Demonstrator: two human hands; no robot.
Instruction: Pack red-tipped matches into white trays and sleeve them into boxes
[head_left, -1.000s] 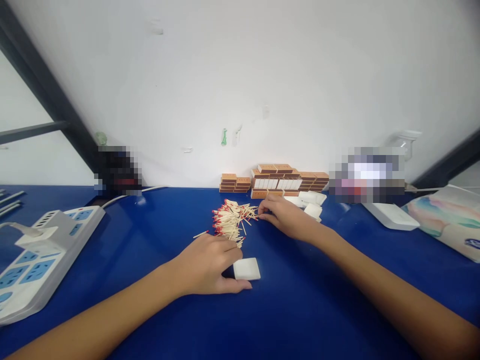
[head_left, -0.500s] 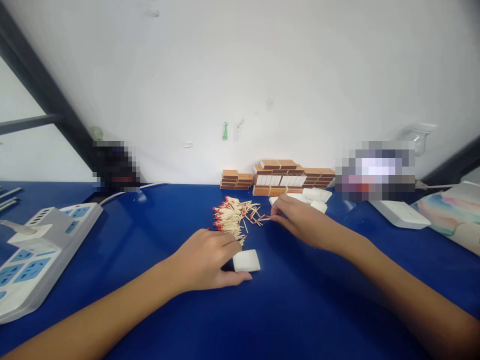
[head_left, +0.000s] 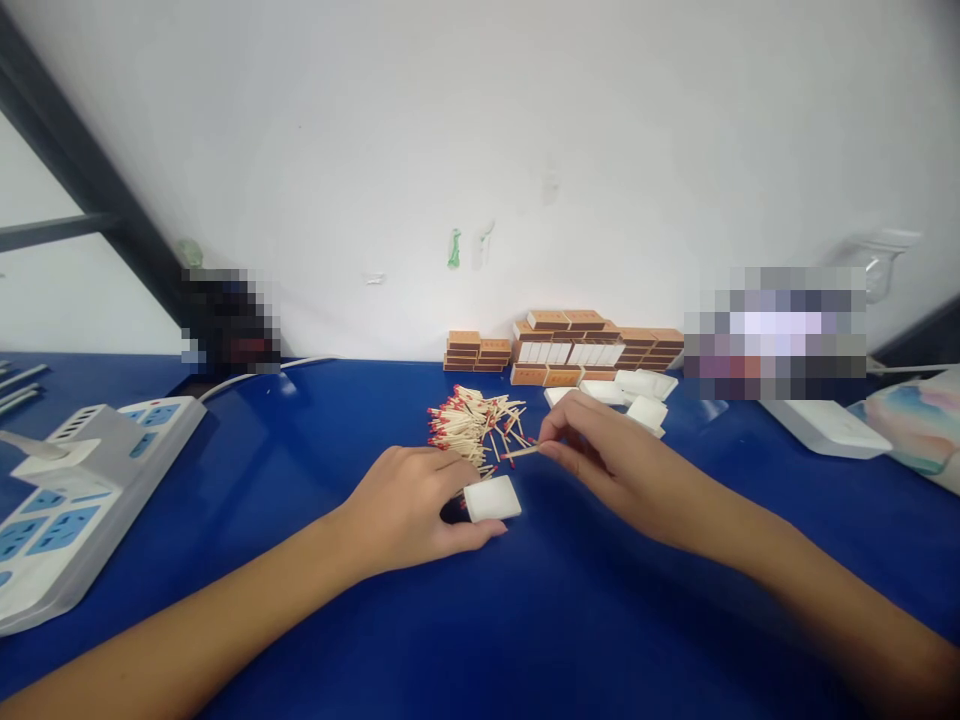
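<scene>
My left hand (head_left: pixel 416 505) rests on the blue table with its thumb along the near edge of a small white matchbox tray (head_left: pixel 493 498) and its fingers curled behind, gripping the tray. A few red match heads peek out between palm and tray. Just beyond lies a heap of red-tipped matches (head_left: pixel 461 425), with loose ones scattered on its right side. At that side my right hand (head_left: pixel 592 440) pinches a match (head_left: pixel 521 452) between thumb and forefinger, red tip pointing left. Whether it holds more than one is hard to tell.
Orange-brown matchboxes (head_left: pixel 566 320) are stacked against the wall, beside a smaller stack (head_left: pixel 463 350). Several white trays (head_left: pixel 645 384) lie behind my right hand. A power strip (head_left: pixel 97 500) is on the left; a white box-like object (head_left: pixel 825 430) lies on the right.
My right hand has drawn slightly nearer and left with the match. The tray in my left hand has tilted a little, and red match heads now show beside it. The view has shifted slightly.
</scene>
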